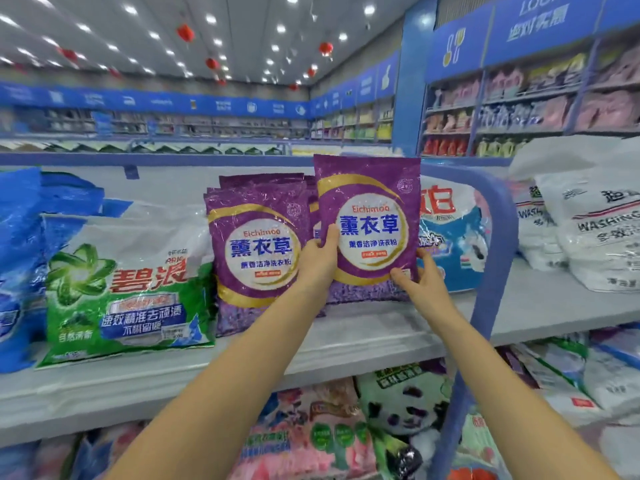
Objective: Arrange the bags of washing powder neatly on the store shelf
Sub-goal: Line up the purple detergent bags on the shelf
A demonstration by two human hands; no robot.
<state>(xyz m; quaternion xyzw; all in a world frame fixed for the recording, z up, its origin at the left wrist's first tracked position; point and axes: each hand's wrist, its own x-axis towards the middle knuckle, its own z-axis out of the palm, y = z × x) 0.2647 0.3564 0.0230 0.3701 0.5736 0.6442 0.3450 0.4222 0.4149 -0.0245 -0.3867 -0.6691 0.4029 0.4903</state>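
Both hands hold one purple bag (369, 216) upright over the shelf (363, 337). The left hand (317, 261) grips its left edge, thumb on the front. The right hand (420, 284) pinches its lower right corner. Whether the bag's bottom rests on the shelf is unclear. Just to its left stands a row of matching purple bags (256, 251), then a green bag (128, 292). A blue-and-white bag (453, 233) stands behind on the right, near a blue post (493, 271).

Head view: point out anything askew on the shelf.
The green bag slumps tilted near the shelf front, out of line with the purple stack. The purple bag gripped by left hand and right hand sits higher than that stack.
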